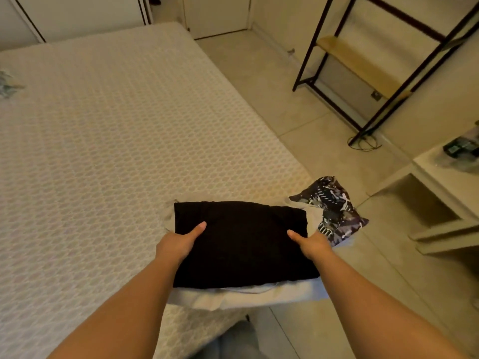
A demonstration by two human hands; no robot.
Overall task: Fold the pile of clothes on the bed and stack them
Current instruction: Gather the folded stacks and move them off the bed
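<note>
Both hands, left hand (178, 242) and right hand (309, 242), gripping a folded black garment (243, 244) above the bed (103, 151).

Both hands' fingers hidden under the folded stack (241, 244); patterned cloth (6, 82) cut off at left edge

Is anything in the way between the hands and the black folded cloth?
No. The left hand and right hand already hold the black folded cloth at its sides, thumbs on top. It rests on a pale garment.
</note>
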